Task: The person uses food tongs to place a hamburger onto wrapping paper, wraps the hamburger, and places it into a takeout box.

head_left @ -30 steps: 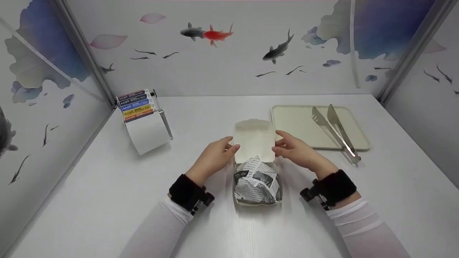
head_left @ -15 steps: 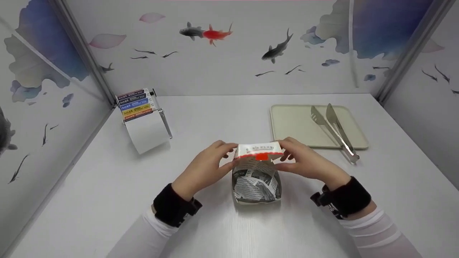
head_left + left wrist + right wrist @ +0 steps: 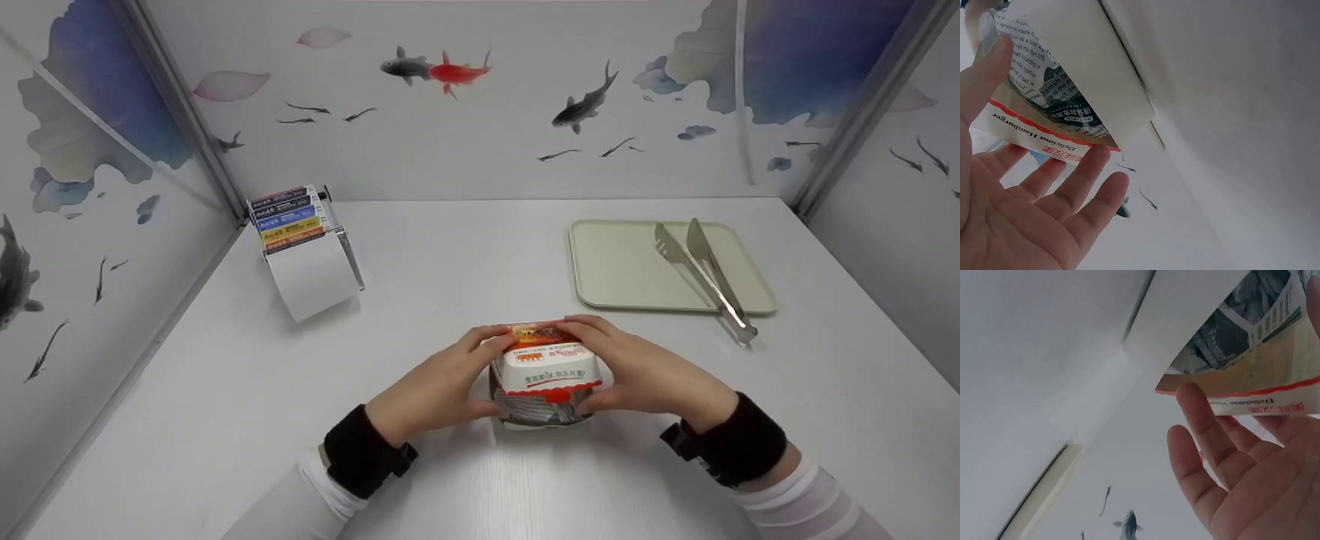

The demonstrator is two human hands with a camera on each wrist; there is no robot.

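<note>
A cardboard hamburger box (image 3: 551, 367) stands in front of me with its printed lid tilted partway down. Under the lid's front edge shows a burger wrapped in newsprint-patterned paper (image 3: 529, 409); the rest of it is covered. My left hand (image 3: 439, 386) holds the box's left side, fingers over the lid and thumb low by the base. On the other side my right hand (image 3: 652, 371) holds it the same way. The left wrist view shows fingertips against the lid's red-edged side (image 3: 1044, 132) and the wrapper in the gap between lid and base.
A beige tray (image 3: 622, 277) lies at the back right, with metal tongs (image 3: 712, 285) across it and their end over its front edge. At the back left is a holder with colourful printed labels and a white sheet (image 3: 311, 277). Patterned walls enclose the table.
The lid has swung from standing open at the back forward and down over the wrapped burger. Both hands have moved with it toward me, their fingers now on its top.
</note>
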